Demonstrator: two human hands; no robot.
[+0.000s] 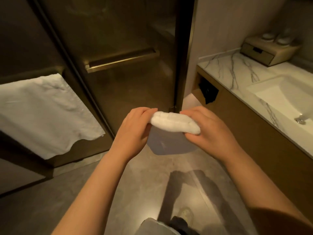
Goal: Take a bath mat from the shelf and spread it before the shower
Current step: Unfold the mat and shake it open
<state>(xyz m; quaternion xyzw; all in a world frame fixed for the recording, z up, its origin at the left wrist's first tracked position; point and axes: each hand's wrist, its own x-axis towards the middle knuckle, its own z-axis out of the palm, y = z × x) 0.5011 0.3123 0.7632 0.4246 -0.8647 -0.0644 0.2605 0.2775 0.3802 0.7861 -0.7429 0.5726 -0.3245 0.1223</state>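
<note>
1. Bath mat (174,122) held folded in a thick white bundle at chest height, in front of the glass shower door (128,78), above bare floor (94,189); probably kept compact for carrying and about to be opened out.
2. Left hand (133,131) clamped on the bundle's end at 9 o'clock, fingers curled over the top edge, thumb hidden beneath.
3. Right hand (211,133) pinching the opposite end at 3 o'clock, fingers wrapped over the far side, thumb pressed under the lower corner.
4. Mat spanning the gap between both hands, touching each; a thin lower layer hanging down toward 6 o'clock, seemingly a fold starting to drop.
5. A grip at either end likely chosen for pulling the folds apart sideways.
6. Not yet spread; floor before the door clear of any mat.
7. White towel (44,114) draped on a rail at 9 o'clock; marble worktop (225,68) with sink (277,99) at 3 o'clock, well apart from the mat.
</note>
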